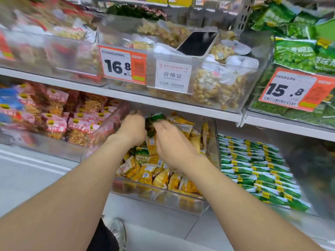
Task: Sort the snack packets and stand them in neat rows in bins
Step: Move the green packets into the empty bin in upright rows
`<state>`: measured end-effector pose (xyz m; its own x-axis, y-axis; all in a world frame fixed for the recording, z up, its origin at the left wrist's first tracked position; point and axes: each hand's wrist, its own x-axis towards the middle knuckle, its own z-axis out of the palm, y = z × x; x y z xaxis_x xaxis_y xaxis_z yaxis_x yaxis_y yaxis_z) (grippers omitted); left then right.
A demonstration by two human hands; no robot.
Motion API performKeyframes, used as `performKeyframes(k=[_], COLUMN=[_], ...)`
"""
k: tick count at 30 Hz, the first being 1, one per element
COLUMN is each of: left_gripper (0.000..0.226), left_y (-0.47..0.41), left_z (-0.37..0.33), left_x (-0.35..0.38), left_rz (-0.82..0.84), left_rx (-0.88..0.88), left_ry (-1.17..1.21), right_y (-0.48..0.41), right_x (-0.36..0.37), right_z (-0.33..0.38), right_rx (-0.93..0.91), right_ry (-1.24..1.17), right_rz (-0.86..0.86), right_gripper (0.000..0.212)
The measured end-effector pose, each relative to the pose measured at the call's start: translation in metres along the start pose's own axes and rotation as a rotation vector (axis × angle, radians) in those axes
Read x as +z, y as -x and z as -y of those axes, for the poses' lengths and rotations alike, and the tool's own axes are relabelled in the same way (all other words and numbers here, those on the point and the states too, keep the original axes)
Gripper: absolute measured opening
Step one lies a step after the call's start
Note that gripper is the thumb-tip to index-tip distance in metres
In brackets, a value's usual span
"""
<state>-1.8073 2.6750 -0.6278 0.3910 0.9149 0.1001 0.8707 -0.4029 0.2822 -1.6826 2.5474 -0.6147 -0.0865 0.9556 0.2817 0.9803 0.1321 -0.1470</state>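
Snack packets [159,176] lie jumbled, yellow among green, in the middle bin [163,201]. Beside its right edge, green rows [253,169] already stand neat. At the bin's back edge the left hand [133,128] pinches a green packet [154,118]. The right hand [172,142] touches it, its grip hidden. Most sorting seems left.

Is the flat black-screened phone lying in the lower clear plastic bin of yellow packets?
No, the flat black-screened phone lies on pale packets in the upper clear plastic bin.
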Motion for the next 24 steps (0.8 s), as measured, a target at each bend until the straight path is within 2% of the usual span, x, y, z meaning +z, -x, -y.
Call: performKeyframes(k=[4,8,13,15,19,24], left_gripper=[0.052,0.051,0.049,0.050,0.042,0.026], left_y=[-0.018,-0.024,-0.019,-0.017,-0.013,0.006], left_z=[0.022,0.030,0.017,0.015,0.018,0.008], left_x=[0.011,0.013,0.009,0.009,0.004,-0.022], left_rz=[-0.001,-0.021,-0.016,-0.002,-0.024,-0.063], left_rx=[-0.002,0.007,0.016,0.008,0.041,0.130], left_ry=[0.047,0.084,0.053,0.027,0.043,0.230], right_y=[-0.023,-0.041,-0.052,-0.053,-0.051,-0.027], right_x=[0.009,0.021,0.032,0.037,0.038,0.018], right_z=[-0.001,-0.003,-0.014,-0.018,-0.024,-0.014], right_rx=[0.033,0.056,0.175,0.194,0.189,0.151], right_ry=[0.122,0.191,0.245,0.264,0.258,0.112], right_rz=[-0.008,0.004,0.057,0.047,-0.110,-0.219], right_gripper=[0.060,0.066,0.071,0.064,0.024,0.031])
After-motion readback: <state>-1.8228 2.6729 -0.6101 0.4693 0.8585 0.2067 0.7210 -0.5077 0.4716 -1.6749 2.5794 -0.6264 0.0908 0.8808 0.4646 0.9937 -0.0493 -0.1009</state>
